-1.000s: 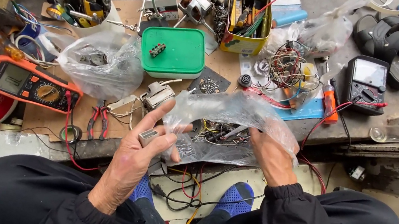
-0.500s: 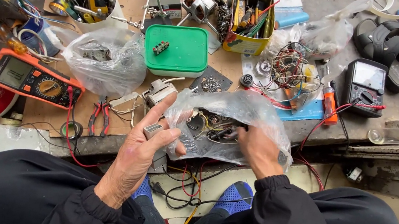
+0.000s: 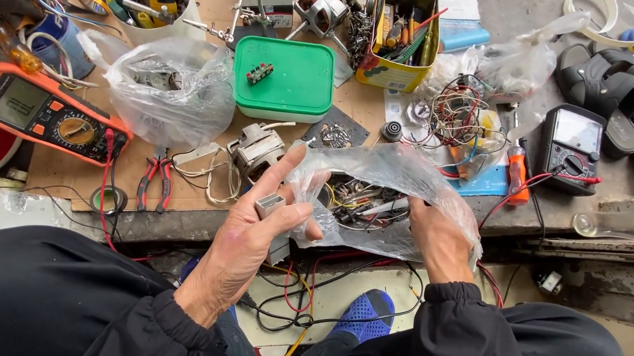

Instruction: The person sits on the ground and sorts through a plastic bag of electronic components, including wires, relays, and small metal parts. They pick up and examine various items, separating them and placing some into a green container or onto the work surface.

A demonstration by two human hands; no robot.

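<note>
We are holding a clear bag (image 3: 384, 190) low over the near edge of the surface (image 3: 182, 206), just right of our left hand (image 3: 261, 225). Its fingers (image 3: 284, 168) are spread, the thumb pinning a small grey block (image 3: 269, 204) against the palm, fingertips on the bag's left edge. Our right hand (image 3: 437, 238) is inside the bag mouth from the right, fingers curled among the wires (image 3: 357, 198); what they grip, we cannot tell. The bag runs left to right between both hands, the right hand being the nearer.
</note>
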